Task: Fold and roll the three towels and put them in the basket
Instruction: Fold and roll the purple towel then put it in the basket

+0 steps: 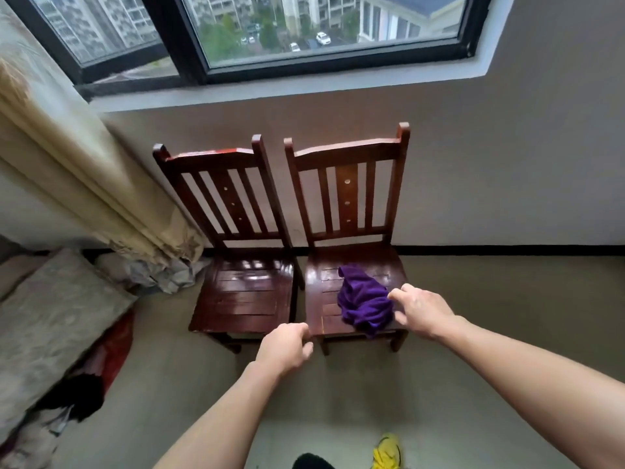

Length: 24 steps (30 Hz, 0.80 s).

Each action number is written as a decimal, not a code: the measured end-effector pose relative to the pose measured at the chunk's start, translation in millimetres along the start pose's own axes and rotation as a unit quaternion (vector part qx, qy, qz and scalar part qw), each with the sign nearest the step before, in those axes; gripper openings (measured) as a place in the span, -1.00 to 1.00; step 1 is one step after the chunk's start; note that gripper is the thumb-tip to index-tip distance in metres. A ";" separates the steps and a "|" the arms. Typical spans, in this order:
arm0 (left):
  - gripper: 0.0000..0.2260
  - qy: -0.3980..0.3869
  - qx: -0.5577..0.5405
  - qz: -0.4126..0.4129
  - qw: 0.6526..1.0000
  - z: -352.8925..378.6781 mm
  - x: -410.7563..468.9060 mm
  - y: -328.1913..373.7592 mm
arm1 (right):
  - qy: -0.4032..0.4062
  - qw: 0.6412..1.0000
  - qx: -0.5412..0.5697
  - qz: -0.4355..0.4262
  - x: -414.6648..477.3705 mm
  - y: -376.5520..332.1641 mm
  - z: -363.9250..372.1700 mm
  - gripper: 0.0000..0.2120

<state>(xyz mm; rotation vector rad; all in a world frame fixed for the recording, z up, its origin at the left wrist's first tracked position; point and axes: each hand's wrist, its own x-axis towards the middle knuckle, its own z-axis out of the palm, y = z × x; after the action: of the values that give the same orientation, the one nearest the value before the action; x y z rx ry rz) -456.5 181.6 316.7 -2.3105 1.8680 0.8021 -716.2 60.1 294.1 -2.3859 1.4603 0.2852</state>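
While the purple towel [363, 299] lies bunched in a loose heap on the seat of the right-hand chair [323, 275], toward the front right corner with one fold drooping over the front edge, I'm reading this as the pick-up. It's not folded at all yet, just crumpled, so it needs lifting and shaking flat first.

My right hand [422, 311] is stretched out at the towel's right side, fingers spread, forefinger up at the top of the heap and thumb lower down, framing the cloth's edge. They look to be touching or a hair off it; nothing is pinched yet. That wide spread makes sense to me: a floppy heap wants a big bite so a whole edge comes up.

My left hand [285, 348] sits lower, in front of the gap between the two chairs, near the right-hand chair's front left corner. Fingers are curled under; I cannot tell whether they grip the seat edge or hold nothing. My guess is it's waiting to take the towel's other side.

Next door, the left-hand chair [243, 292] has a bare glossy seat, a handy flat spot for folding, I'd say. Down at the bottom edge a yellow cloth [387, 451] lies on the floor [490, 316]; possibly another towel, too cropped to call. No basket in view. A curtain [84, 164] hangs at left.
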 end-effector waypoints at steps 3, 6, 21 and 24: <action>-0.77 -0.025 -0.006 -0.015 1.000 1.5 24.6 -12.2 | -0.016 1.000 0.001 -0.014 33.8 -2.0 2.6 -0.65; -0.75 -0.071 -0.008 -0.026 0.997 9.8 73.3 -29.9 | -0.042 0.999 0.011 -0.007 77.8 2.3 19.9 -0.64; -0.83 -0.219 -0.128 -0.073 0.965 69.9 267.2 -51.4 | -0.144 0.964 0.148 0.167 198.2 34.4 111.1 -0.62; -0.88 -0.232 -0.181 -0.117 0.949 104.0 302.3 -46.4 | -0.131 0.951 0.174 0.218 230.1 57.5 140.5 -0.58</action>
<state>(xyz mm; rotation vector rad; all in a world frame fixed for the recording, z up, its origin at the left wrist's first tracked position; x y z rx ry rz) -411.4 -38.5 84.6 -2.1975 1.3068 1.5906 -662.6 -100.8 76.8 -1.6674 1.7277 0.3944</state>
